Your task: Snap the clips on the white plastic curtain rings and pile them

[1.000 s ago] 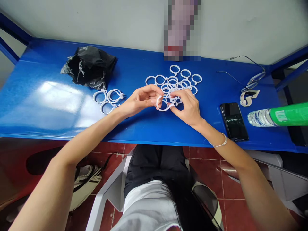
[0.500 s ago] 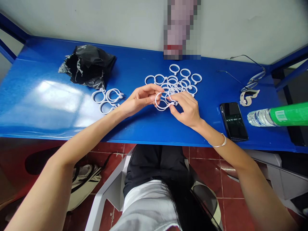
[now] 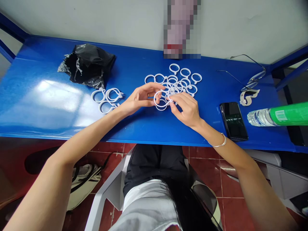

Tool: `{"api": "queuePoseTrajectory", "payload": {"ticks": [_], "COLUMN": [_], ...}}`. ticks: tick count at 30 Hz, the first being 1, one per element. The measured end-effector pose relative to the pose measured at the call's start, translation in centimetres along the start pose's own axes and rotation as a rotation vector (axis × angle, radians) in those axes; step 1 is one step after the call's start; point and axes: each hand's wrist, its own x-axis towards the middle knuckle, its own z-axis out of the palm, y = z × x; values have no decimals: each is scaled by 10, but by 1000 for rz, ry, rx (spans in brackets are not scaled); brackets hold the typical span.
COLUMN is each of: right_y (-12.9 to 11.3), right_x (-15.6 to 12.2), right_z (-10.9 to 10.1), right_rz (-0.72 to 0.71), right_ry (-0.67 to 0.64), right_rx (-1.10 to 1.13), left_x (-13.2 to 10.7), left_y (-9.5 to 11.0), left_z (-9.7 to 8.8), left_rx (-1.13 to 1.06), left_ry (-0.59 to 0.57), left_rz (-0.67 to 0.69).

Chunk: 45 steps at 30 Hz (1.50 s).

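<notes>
You seemingly adjusted a round white plastic ring point(image 3: 154, 99), right hand point(image 3: 186, 106) pinching it, left hand point(image 3: 141, 98) grip unclear; steadiness probably mattered next

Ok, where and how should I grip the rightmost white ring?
I'd pinch the rightmost white ring by its right rim, one finger inside its opening, coming from above right: it appears to lie flat, and that edge faces away from the other rings.

The right hand point(image 3: 185, 107) pinches a white ring point(image 3: 161, 107) above the blue table point(image 3: 134, 130).
</notes>
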Motion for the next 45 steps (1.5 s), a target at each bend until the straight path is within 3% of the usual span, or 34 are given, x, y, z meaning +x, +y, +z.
{"api": "queuePoseTrajectory", "payload": {"ticks": [4,10,15,45], "right_y": [1,1,1,1], "right_x": [0,0,0,-2], "right_z": [0,0,0,1], "right_rz": [5,-30,-42,11], "right_ry": [-12,-20,-47,12], "right_rx": [-5,-24,13,56], "left_x": [-1,-5,-6,-10], "left_y": [1,1,1,3], "left_z": [3,11,11,11], "left_rx": [119,472,617,699], "left_ry": [-59,28,75,141], "left_rz": [55,161,229,306]}}
